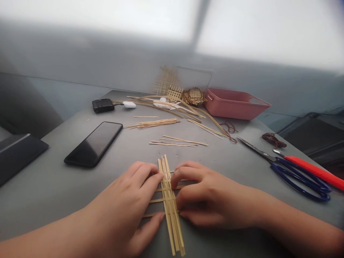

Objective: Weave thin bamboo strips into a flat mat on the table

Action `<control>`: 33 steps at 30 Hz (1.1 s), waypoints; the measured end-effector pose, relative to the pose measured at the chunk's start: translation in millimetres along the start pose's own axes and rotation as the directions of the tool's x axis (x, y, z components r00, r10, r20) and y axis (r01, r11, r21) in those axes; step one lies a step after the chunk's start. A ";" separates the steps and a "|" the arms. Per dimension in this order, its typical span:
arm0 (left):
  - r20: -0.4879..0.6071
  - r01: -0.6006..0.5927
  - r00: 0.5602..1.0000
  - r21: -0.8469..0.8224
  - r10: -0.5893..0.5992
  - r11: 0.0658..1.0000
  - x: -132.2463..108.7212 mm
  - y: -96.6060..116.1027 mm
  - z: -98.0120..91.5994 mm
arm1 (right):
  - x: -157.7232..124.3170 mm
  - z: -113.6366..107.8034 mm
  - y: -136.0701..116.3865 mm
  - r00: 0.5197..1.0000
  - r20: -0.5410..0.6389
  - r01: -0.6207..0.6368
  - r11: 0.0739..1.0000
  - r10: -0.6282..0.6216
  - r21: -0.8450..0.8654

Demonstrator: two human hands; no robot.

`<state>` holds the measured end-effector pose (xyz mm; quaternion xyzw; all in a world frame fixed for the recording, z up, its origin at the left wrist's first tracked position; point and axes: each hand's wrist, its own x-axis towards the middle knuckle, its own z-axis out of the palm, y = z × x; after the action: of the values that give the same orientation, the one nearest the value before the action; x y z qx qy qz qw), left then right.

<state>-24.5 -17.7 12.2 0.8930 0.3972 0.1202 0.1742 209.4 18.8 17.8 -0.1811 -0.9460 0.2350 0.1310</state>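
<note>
A small lattice of thin bamboo strips lies on the grey table near its front edge, with three long strips running away from me and several short ones crossing them. My left hand rests on the crossing strips at the left, fingertips and thumb pressing against the long strips. My right hand lies at the right, fingers curled and pinching the crossing strips beside the long ones.
A black phone lies at the left. Loose strips and more strips lie further back. Blue-handled scissors and an orange-handled tool lie at the right. At the far end stand a pink tray, woven pieces, a black case.
</note>
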 end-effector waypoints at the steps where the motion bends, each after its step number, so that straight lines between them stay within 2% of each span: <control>1: -0.001 0.003 1.000 0.003 -0.003 1.000 0.2 0.5 0.2 | -0.1 0.4 0.1 1.000 0.002 -0.005 1.000 0.005 0.001; 12: -0.043 -0.021 0.999 0.010 0.021 1.000 -0.2 0.5 3.1 | 1.3 -3.1 -3.6 0.998 0.052 -0.032 0.999 0.032 0.014; 16: -0.045 -0.007 0.999 0.005 0.007 1.000 0.7 0.7 2.9 | -0.5 -2.5 -5.0 0.999 0.029 -0.043 0.998 0.041 0.049; 20: -0.028 -0.012 1.000 -0.005 0.012 1.000 1.9 0.8 0.4 | -3.7 -1.7 -2.6 0.992 -0.051 -0.113 0.986 0.120 0.122; 23: -0.046 -0.034 0.998 0.035 0.036 0.999 -0.5 -1.7 0.7 | -5.6 -0.4 3.0 0.973 -0.121 -0.189 0.981 0.194 0.051; 26: -0.068 -0.049 0.996 0.076 0.054 0.996 -3.7 -4.8 2.6 | -6.6 1.5 8.1 0.967 -0.100 -0.239 0.971 0.236 -0.015; 33: -0.059 -0.040 0.997 0.074 0.045 0.996 -2.7 -5.8 4.5 | -7.2 3.0 8.2 0.972 -0.082 -0.223 0.975 0.221 -0.012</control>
<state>-28.5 -17.1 5.5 0.9029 0.3874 0.1366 0.1270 217.2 21.4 10.0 -0.2965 -0.9162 0.2306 0.1398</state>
